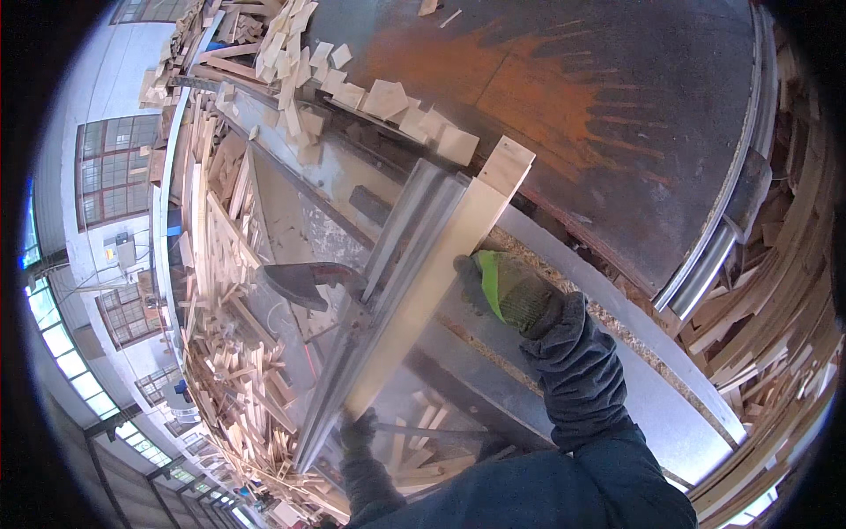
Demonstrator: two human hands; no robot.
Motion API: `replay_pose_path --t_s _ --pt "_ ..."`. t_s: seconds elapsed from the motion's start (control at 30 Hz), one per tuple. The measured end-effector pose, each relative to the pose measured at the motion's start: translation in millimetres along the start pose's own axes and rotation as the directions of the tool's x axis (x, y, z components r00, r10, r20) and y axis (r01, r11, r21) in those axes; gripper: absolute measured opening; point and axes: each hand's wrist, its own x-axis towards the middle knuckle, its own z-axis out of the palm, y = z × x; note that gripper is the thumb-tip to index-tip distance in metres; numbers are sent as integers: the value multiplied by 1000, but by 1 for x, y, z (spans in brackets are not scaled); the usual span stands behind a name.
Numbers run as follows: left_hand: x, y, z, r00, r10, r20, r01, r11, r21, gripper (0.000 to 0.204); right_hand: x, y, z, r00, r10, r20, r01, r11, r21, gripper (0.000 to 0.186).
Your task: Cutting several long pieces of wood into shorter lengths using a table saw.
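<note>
A long, pale wooden beam point(432, 273) lies slantwise along a grey metal guide rail point(388, 291), its far end reaching the dark table. My right hand point(507, 289), in a grey and green work glove, grips the beam's right side near the far half; its fingertips are partly hidden. At the near end of the beam, my left hand point(359, 432), in a dark glove, is closed around the wood, with its fingers blurred. A dark curved metal piece point(308, 284) with a handle-like shape juts left from the rail.
Wood blocks point(388, 99) line the edge of a dark, rust-stained table point(652, 53) ahead. Heaps of offcuts point(238, 370) lie on the left; long strips point(767, 309) are stacked at right. Sawdust lies in a groove of the grey metal bed point(652, 397) beside my right arm.
</note>
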Motion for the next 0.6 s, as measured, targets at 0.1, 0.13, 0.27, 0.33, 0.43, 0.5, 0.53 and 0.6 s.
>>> replay_pose_path --t_s 0.1,0.13,0.27,0.33,0.43,0.5,0.53,0.6 --pt "-4 4 -6 997 1 77 -1 1000 4 71 -6 -3 17 934 -222 -280 238 971 24 59" --pt "-5 4 -5 992 8 129 -12 1000 28 73 -7 -7 17 935 -220 -279 237 971 25 59" --pt "-7 1 -6 990 100 -102 -96 995 36 71 -15 -27 9 999 -13 -50 12 999 -32 51" --pt "-14 10 -22 998 -53 17 54 998 -27 73 -17 -29 18 997 -45 -69 46 999 12 50" --pt "-19 9 -12 1000 22 -5 -22 1000 8 74 -20 -23 34 986 -83 -147 69 993 -100 50" --pt "-18 10 2 999 2 -44 -1 1000 13 74 -18 -20 36 991 6 -135 -10 999 -32 48" --pt "-19 12 -1 996 -6 -90 8 1000 24 73 -15 -18 40 991 1 -132 -5 1000 -30 48" --pt "-18 15 -7 999 -2 -51 0 1000 -21 70 -9 -14 45 986 -46 -159 71 985 159 49"
